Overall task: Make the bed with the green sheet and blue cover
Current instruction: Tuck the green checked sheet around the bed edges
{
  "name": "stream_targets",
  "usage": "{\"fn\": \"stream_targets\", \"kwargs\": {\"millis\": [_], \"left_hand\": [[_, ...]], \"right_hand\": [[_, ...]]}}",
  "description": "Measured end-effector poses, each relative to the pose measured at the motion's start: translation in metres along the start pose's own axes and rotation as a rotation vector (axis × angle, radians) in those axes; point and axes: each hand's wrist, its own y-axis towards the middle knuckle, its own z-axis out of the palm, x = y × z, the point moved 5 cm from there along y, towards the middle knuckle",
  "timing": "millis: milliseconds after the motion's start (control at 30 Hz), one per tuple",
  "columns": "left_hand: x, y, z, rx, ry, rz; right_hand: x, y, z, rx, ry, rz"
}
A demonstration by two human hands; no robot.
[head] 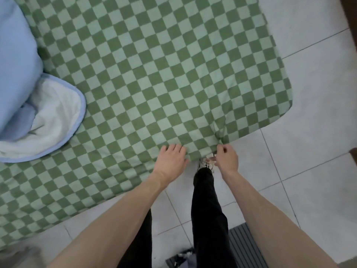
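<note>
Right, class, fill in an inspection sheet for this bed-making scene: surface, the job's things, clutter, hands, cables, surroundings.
Surface: bed, covered by the green sheet, mostly flat, with small puckers at the near edge.
Job's things: blue cover bunched at the left on the sheet, its white lining showing.
Clutter: dark patterned item on the floor by the feet.
Hands: left hand flat on the sheet's edge; right hand pinching that edge.
Cables: nothing seen.
Surroundings: pale tiled floor; grey ribbed mat.
</note>
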Motion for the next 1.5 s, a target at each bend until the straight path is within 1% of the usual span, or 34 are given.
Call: {"fn": "stream_targets", "kwargs": {"millis": [100,133,200,267,367,467,567,667,767,833,900,1000,1033,1067,1133,1233,1333,1433,1500], "left_hand": [[-0.031,0.033,-0.004,0.031,0.01,-0.015],[-0.04,0.043,-0.006,0.036,0.018,-0.038],[-0.046,0.05,-0.006,0.084,0.02,-0.092],[-0.074,0.076,-0.009,0.11,0.042,-0.117],[-0.079,0.08,-0.008,0.164,0.07,-0.135],[-0.096,0.098,-0.014,0.226,0.149,-0.157],[-0.107,0.111,-0.013,0.32,0.258,-0.132],[-0.111,0.115,-0.012,0.412,0.261,-0.137],[-0.111,0.119,-0.012,0.369,0.188,-0.168],[-0.115,0.123,-0.015,0.314,0.11,-0.195],[-0.126,0.132,-0.021,0.214,0.085,-0.166],[-0.15,0.15,-0.035,0.07,0.117,-0.084],[-0.158,0.157,-0.039,0.061,0.121,-0.079],[-0.165,0.164,-0.04,0.086,0.126,-0.095],[-0.176,0.175,-0.038,0.172,0.195,-0.111],[-0.188,0.184,-0.038,0.275,0.295,-0.077],[-0.196,0.188,-0.04,0.282,0.221,0.011],[-0.206,0.189,-0.04,0.273,0.102,0.118],[-0.207,0.187,-0.042,0.184,0.053,0.119]], "right_hand": [[0.002,0.028,-0.034,0.086,-0.097,-0.041],[0.003,0.039,-0.051,0.061,-0.097,-0.04],[0.012,0.058,-0.083,-0.073,-0.038,-0.035],[0.018,0.1,-0.142,-0.187,0.06,0.012],[0.039,0.136,-0.175,-0.221,0.07,0.026],[0.045,0.169,-0.199,-0.191,0.014,0.051],[0.044,0.178,-0.214,-0.218,-0.105,-0.059],[0.043,0.183,-0.225,-0.181,-0.26,-0.22],[0.042,0.189,-0.237,-0.133,-0.32,-0.327],[0.04,0.192,-0.244,-0.116,-0.212,-0.303],[0.04,0.196,-0.247,-0.078,-0.096,-0.257],[0.046,0.204,-0.251,-0.114,-0.076,-0.299],[0.048,0.206,-0.253,-0.132,-0.101,-0.316],[0.05,0.208,-0.256,-0.137,-0.141,-0.331],[0.053,0.212,-0.258,-0.115,-0.238,-0.372],[0.054,0.216,-0.261,-0.071,-0.331,-0.441],[0.042,0.222,-0.27,-0.076,-0.266,-0.408],[0.029,0.228,-0.277,-0.095,-0.072,-0.267],[0.03,0.229,-0.278,-0.082,-0.051,-0.235]]}}
